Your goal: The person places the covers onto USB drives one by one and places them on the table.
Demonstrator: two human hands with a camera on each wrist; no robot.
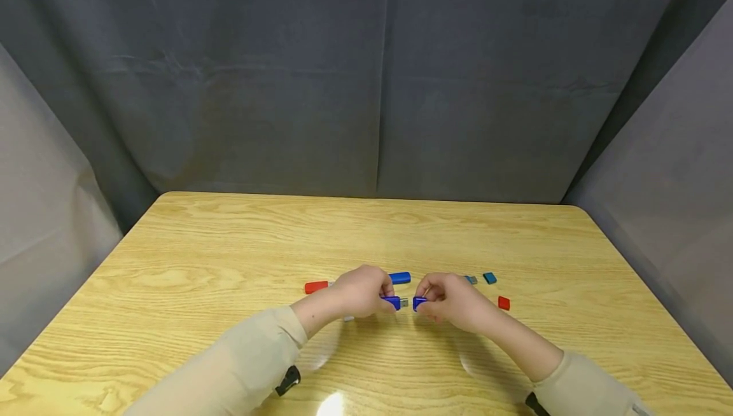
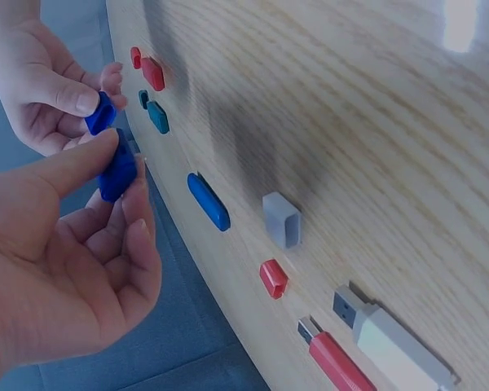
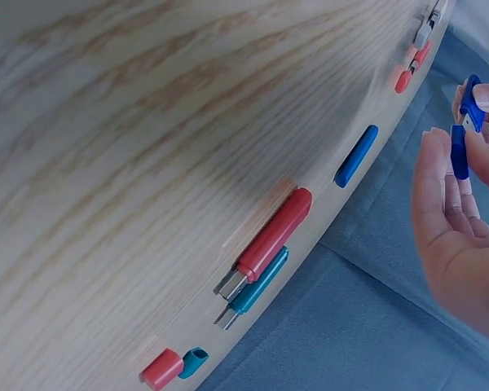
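Observation:
Between the thumb and fingers of my left hand is a dark blue USB stick, its bare metal plug pointing right. My right hand pinches a dark blue cap just in front of that plug, a small gap apart in the head view. From the right wrist, the stick and the cap appear nearly end to end. The left wrist view shows the cap with its hollow end toward the stick. Both hands are held over the wooden table.
Behind the hands lies another blue stick. On the left are a red stick, a white stick, a grey cap and a red cap. Rightward lie red and teal sticks, with red and teal caps.

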